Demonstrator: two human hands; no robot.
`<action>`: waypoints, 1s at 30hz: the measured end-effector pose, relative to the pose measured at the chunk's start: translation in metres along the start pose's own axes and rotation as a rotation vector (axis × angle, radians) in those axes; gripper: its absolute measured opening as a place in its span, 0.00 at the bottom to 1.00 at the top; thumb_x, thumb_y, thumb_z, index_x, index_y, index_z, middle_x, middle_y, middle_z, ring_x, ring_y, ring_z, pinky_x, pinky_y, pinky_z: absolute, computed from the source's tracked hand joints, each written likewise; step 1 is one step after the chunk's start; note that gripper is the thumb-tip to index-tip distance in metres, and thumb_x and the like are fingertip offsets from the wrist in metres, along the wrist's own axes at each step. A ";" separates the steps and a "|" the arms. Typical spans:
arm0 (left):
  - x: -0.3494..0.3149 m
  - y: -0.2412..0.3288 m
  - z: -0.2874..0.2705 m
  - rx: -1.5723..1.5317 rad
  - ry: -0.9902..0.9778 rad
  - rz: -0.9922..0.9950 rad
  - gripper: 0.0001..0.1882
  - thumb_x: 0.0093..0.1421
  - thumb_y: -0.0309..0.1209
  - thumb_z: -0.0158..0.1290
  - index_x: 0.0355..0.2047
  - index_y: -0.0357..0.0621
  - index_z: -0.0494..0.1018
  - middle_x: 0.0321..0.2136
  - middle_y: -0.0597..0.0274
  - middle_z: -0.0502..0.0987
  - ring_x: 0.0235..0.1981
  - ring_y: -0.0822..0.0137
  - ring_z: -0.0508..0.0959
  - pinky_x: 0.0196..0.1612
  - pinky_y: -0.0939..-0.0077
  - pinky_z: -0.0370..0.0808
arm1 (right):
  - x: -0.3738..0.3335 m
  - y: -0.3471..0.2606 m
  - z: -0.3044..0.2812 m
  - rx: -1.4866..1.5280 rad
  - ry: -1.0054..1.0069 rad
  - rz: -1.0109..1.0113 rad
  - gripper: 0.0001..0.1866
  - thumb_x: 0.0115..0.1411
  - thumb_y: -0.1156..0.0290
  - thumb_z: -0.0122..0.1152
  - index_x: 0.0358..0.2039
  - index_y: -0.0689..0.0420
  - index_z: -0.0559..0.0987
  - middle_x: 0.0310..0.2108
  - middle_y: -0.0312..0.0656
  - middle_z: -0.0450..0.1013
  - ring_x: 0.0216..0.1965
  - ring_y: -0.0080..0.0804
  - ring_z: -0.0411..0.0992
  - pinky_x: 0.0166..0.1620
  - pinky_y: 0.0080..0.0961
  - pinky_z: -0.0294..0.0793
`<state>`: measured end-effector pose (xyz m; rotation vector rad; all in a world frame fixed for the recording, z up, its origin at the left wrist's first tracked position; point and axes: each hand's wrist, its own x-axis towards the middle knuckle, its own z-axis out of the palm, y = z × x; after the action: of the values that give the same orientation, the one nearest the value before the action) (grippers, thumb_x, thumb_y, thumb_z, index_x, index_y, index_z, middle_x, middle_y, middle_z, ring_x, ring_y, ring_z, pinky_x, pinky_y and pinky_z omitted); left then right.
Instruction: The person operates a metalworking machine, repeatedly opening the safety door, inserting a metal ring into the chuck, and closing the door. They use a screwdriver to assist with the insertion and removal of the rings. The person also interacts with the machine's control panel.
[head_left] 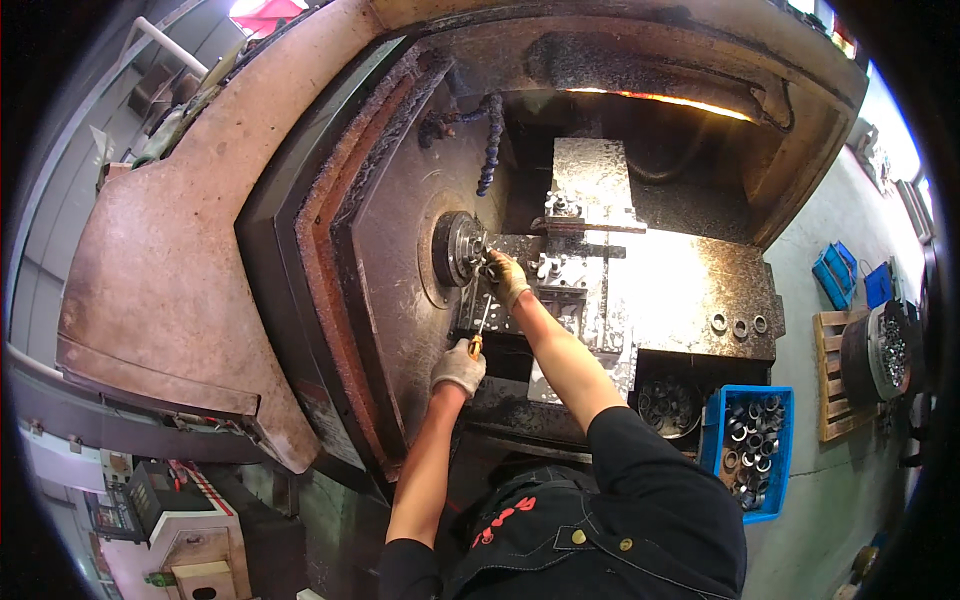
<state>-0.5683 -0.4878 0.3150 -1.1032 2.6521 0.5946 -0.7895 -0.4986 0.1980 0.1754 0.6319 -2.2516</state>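
My gloved left hand (458,368) is closed around a yellow-handled tool with a thin metal shaft (485,316), like a screwdriver. The shaft points up toward the lathe chuck (455,248). At the chuck's front, my gloved right hand (508,278) has its fingers bent in close to the jaws. What those fingers hold, if anything, is hidden by the glove and the chuck parts. Just right of that hand sits a tool holder block (562,270) on the machine's slide.
Several metal rings (740,327) stand on the right slide cover. A blue crate (785,450) of rings stands below it, beside a round pan (668,405). A blue segmented coolant hose (492,145) hangs above the chuck. The sloping machine guard (350,250) rises at left.
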 end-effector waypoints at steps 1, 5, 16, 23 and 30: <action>-0.003 -0.001 -0.001 -0.007 0.002 -0.022 0.18 0.53 0.43 0.47 0.40 0.48 0.69 0.36 0.44 0.76 0.40 0.44 0.75 0.43 0.54 0.71 | -0.001 0.001 0.002 0.007 -0.012 0.000 0.10 0.56 0.71 0.59 0.38 0.60 0.75 0.30 0.41 0.75 0.28 0.33 0.74 0.30 0.27 0.76; 0.006 -0.019 0.002 -0.059 0.071 0.001 0.17 0.53 0.43 0.47 0.40 0.48 0.69 0.36 0.44 0.76 0.40 0.44 0.75 0.43 0.54 0.71 | -0.006 0.008 0.010 0.051 -0.058 0.012 0.10 0.56 0.70 0.59 0.38 0.59 0.75 0.30 0.40 0.75 0.27 0.32 0.74 0.29 0.27 0.76; 0.037 -0.039 0.022 -0.142 0.146 0.008 0.14 0.51 0.38 0.50 0.35 0.44 0.70 0.33 0.42 0.76 0.38 0.43 0.75 0.41 0.55 0.71 | -0.009 0.008 0.012 -0.084 0.022 -0.022 0.11 0.56 0.68 0.61 0.38 0.55 0.75 0.29 0.36 0.74 0.26 0.28 0.72 0.27 0.26 0.74; 0.031 -0.006 -0.009 -0.075 0.133 -0.005 0.14 0.52 0.37 0.49 0.37 0.44 0.70 0.34 0.41 0.76 0.39 0.43 0.75 0.42 0.54 0.71 | -0.010 -0.003 0.007 -0.237 0.014 -0.085 0.14 0.55 0.66 0.63 0.39 0.59 0.76 0.30 0.37 0.75 0.28 0.25 0.72 0.31 0.21 0.72; 0.002 -0.001 -0.016 -0.029 0.107 -0.020 0.17 0.53 0.43 0.48 0.39 0.49 0.70 0.36 0.44 0.76 0.40 0.45 0.76 0.42 0.53 0.71 | -0.014 0.001 0.024 -0.384 0.045 -0.159 0.18 0.54 0.64 0.64 0.43 0.58 0.76 0.32 0.36 0.76 0.30 0.24 0.72 0.29 0.22 0.71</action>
<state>-0.5698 -0.4966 0.3286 -1.2008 2.7267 0.5870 -0.7768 -0.5020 0.2229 -0.0170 1.1207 -2.2307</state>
